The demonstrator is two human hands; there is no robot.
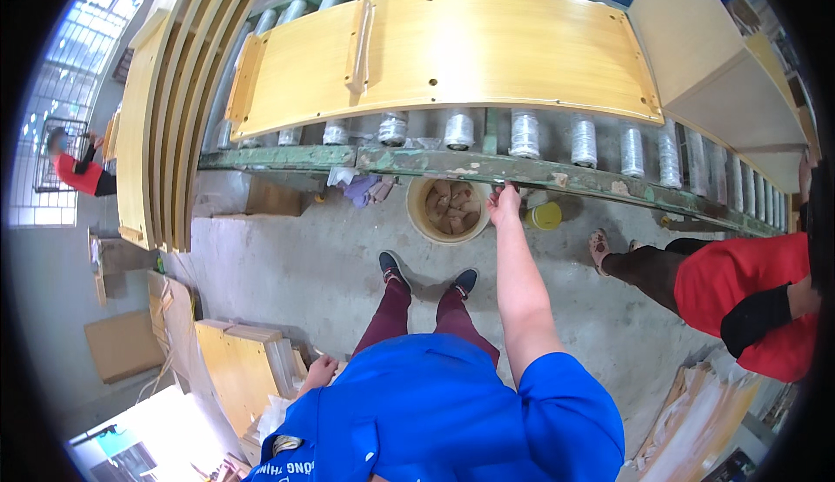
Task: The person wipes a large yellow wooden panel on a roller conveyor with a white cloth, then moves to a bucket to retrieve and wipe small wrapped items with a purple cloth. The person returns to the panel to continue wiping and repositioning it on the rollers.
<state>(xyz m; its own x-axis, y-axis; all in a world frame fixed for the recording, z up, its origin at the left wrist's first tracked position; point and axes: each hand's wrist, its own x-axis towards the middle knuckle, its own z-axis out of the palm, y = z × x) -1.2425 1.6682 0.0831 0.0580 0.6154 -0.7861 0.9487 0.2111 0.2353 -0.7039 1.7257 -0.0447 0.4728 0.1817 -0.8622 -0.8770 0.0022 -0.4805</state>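
My right hand (503, 204) reaches forward to the near green rail (417, 164) of a roller conveyor, its fingers curled at the rail's lower edge. Whatever those fingers hold is hidden. On the rollers lies a long yellow wooden panel (504, 43), with an upright crosspiece (359, 44) toward its left and an end strip at the left edge. Low beside my body, my left hand (320, 371) hangs with its fingers curled in; I cannot make out anything in it. Below the rail, next to my right hand, stands a round tub (417, 217) of brownish pieces.
Curved yellow boards (139, 143) stand stacked at the left. A yellow-green pot (544, 216) and purple cloth (365, 190) lie under the conveyor. A person in red (739, 282) is close on my right. Pale panels (696, 47) stand upright at the conveyor's right; boards (235, 351) lean behind my left.
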